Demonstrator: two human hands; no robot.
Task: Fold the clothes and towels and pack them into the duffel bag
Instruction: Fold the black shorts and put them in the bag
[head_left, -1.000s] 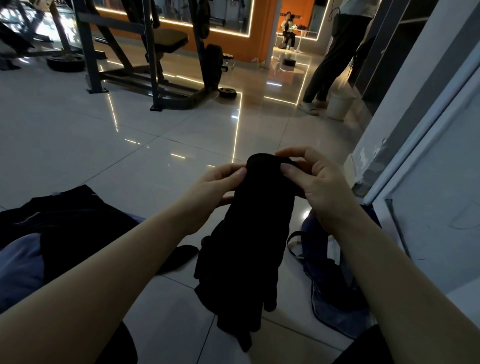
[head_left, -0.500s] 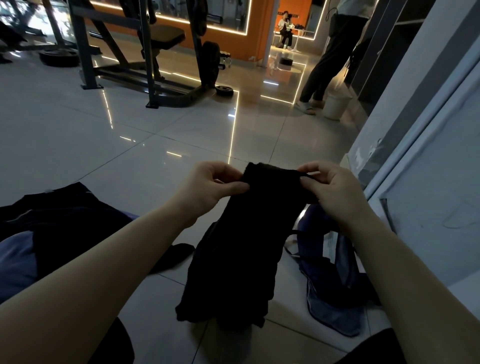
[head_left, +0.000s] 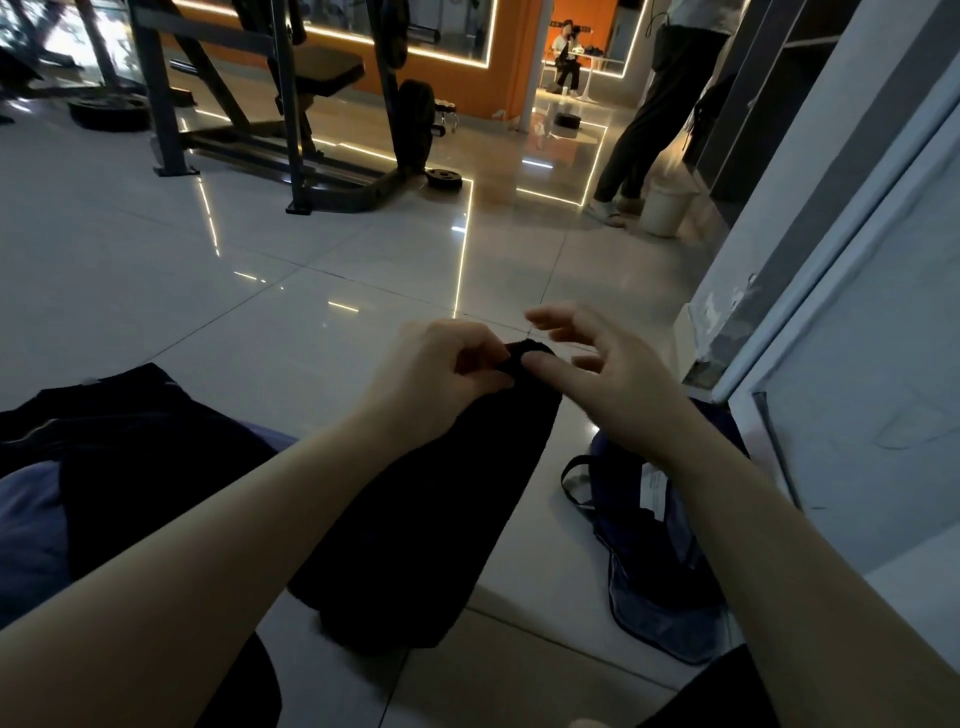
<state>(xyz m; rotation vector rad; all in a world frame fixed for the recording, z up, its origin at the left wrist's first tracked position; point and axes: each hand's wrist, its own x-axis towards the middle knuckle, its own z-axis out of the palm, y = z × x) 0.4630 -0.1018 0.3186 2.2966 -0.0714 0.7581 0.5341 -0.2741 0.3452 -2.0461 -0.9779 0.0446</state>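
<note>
On glossy gym tiles (head_left: 156, 291), left hand (head_left: 441, 379) pinches black garment (head_left: 441, 519) (right hand (head_left: 608, 374) splayed).

Clearly a gym: weight bench (head_left: 317, 70) in a steel rack (head_left: 280, 104), plate (head_left: 444, 178) lying on glossy tiled floor (head_left: 130, 270).
</note>
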